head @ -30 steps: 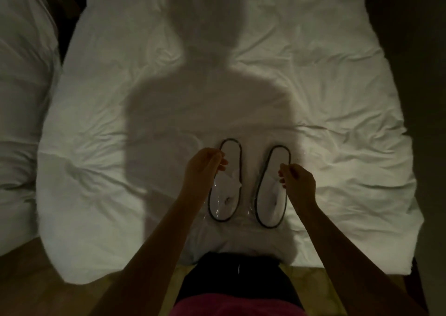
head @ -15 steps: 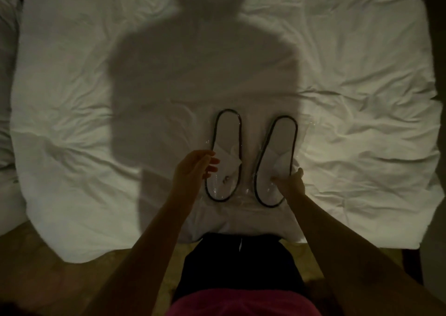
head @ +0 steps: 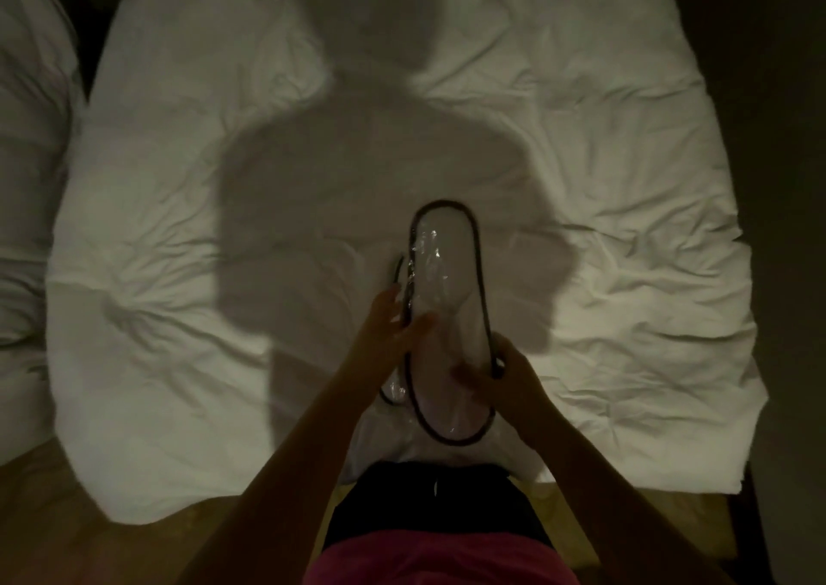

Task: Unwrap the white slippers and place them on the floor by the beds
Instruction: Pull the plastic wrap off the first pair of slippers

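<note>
Above near edge of bed (head: 625, 182), close to its middle: white slipper (head: 449, 298) with dark trim, wrapped in clear plastic (head: 429, 258), held sole-side toward camera, long axis running away from the body. Left hand (head: 389, 334) on slipper's left rim, fingers (head: 418, 327) curled over the dark trim, gripping slipper and wrap. Right hand (head: 505, 376) on right rim lower down, thumb across the pale face, fingers clenched on the edge. Second slipper (head: 395, 271) mostly hidden behind the first, only slivers of its dark rim seen at left; whether resting on bed or lifted, cannot tell. Crumpled white duvet, person's shadow cast across it. Another bed (head: 31, 182) at far left. Wooden floor (head: 67, 517) below bed's near edge.
</note>
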`<control>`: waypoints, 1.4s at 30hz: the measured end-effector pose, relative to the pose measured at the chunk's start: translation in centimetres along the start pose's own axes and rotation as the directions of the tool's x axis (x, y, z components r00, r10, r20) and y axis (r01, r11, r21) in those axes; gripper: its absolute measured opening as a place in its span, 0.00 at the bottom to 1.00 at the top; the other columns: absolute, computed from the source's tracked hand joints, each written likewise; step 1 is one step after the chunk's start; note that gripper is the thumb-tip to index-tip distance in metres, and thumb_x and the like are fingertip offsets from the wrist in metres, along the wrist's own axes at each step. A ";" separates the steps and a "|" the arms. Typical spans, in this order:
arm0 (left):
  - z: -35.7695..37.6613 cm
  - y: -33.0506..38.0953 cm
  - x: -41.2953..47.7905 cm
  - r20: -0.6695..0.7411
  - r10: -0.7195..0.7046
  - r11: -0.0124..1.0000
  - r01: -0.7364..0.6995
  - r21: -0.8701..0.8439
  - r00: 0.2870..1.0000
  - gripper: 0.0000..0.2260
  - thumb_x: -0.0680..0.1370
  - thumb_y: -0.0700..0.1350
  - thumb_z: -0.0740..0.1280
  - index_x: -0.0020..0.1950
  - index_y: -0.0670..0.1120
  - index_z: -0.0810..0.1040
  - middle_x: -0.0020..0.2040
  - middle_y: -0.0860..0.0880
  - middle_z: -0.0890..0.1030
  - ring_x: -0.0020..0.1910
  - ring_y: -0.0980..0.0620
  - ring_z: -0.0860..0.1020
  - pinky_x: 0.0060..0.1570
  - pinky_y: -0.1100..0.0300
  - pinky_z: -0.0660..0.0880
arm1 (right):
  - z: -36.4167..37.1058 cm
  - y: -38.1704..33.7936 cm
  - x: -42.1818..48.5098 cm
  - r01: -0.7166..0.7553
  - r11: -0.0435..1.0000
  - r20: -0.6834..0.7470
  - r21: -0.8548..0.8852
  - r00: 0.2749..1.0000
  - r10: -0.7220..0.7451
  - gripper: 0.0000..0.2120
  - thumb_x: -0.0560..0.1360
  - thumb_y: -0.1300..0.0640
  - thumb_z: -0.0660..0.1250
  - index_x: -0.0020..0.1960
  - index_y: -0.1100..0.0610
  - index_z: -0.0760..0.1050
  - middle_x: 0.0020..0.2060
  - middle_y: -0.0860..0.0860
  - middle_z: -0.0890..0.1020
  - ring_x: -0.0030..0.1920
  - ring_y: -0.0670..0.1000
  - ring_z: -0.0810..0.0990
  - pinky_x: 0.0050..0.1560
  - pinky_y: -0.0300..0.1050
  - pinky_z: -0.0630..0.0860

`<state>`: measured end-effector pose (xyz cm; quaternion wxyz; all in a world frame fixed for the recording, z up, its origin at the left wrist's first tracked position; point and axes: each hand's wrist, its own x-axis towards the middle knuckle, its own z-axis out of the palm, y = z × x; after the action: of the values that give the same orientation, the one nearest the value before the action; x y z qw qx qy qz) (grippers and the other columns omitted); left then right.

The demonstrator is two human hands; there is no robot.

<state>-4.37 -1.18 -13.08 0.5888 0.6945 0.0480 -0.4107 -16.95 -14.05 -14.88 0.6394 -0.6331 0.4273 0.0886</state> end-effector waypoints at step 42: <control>-4.0 -0.2 -5.4 0.180 0.049 0.992 -0.069 0.106 0.982 0.19 0.61 0.57 0.79 0.50 0.57 0.81 0.47 0.50 0.86 0.47 0.50 0.85 0.44 0.56 0.82 | -3.5 -14.3 3.6 0.387 0.778 0.294 -0.495 0.917 -0.270 0.18 0.72 0.45 0.71 0.60 0.48 0.78 0.67 0.45 0.75 0.69 0.47 0.70 0.67 0.44 0.65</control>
<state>-5.98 4.55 -10.01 0.5628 0.6882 -0.0481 -0.4553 -6.94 -21.30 -6.18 0.4798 -0.8401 0.1979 0.1579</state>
